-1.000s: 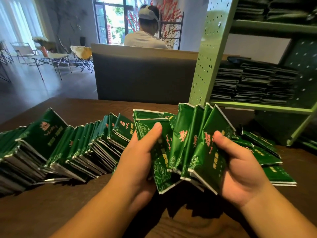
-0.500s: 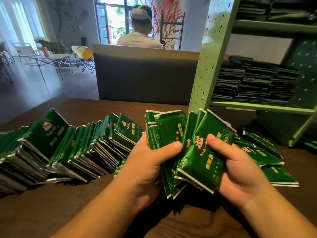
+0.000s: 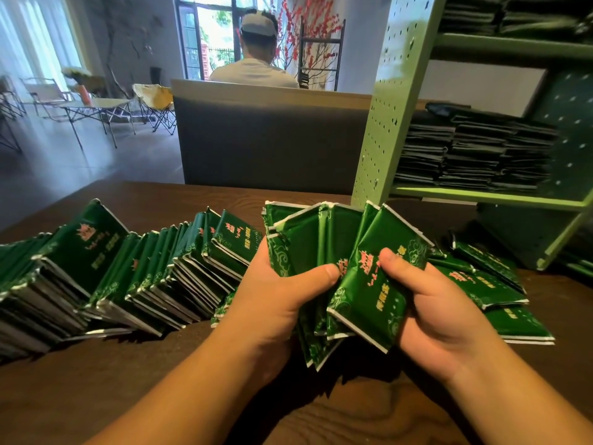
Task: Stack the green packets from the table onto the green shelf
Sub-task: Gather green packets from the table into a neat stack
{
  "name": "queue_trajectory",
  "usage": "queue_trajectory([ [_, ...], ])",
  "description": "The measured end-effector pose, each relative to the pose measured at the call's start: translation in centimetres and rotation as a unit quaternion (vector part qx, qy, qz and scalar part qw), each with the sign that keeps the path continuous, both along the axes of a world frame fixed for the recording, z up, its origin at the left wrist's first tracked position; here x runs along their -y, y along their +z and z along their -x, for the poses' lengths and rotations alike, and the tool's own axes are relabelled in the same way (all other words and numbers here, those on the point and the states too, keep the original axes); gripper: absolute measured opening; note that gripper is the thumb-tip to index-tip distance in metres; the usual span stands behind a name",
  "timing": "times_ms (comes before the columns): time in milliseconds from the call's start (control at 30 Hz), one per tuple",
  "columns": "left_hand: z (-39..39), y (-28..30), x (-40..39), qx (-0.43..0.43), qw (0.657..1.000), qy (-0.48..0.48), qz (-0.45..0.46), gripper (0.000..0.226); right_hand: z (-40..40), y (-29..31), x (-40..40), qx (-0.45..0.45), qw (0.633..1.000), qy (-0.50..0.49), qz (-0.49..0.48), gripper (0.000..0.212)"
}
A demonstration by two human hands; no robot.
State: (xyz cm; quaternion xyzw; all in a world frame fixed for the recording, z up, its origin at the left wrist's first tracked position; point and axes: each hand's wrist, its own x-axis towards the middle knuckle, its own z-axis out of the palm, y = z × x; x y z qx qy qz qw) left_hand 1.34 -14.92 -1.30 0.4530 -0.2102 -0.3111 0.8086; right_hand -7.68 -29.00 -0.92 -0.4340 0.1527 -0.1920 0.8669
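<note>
Both hands hold one bundle of several green packets (image 3: 362, 277) upright above the dark wooden table (image 3: 128, 390). My left hand (image 3: 279, 297) grips the bundle's left side, thumb across its front. My right hand (image 3: 430, 306) grips the right side, thumb on the frontmost packet. A long leaning row of green packets (image 3: 122, 274) covers the table to the left. A few loose packets (image 3: 491, 287) lie flat to the right. The green pegboard shelf (image 3: 385, 101) stands at the back right, with stacks of packets (image 3: 475, 152) on its middle level.
More packets sit on the shelf's top level (image 3: 513, 14). A grey partition (image 3: 272, 136) stands behind the table, and a person (image 3: 253, 65) sits beyond it, facing away. Folding chairs and a small table (image 3: 96, 107) stand at the far left.
The fanned packets have been squeezed together into a tighter bundle. My left thumb has slid right across the front, and both hands have come closer together.
</note>
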Motion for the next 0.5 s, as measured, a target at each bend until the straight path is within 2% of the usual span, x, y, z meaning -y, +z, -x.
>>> queue_trajectory([
  [233,-0.4,-0.1,0.1,-0.014,0.999,0.006,0.031,0.059,-0.1,0.4,-0.1,-0.014,1.000,-0.024,-0.014,0.041],
  [500,-1.1,0.2,0.1,-0.018,0.997,0.070,0.018,0.056,0.2,0.5,1.0,-0.023,0.999,-0.028,-0.036,0.043],
])
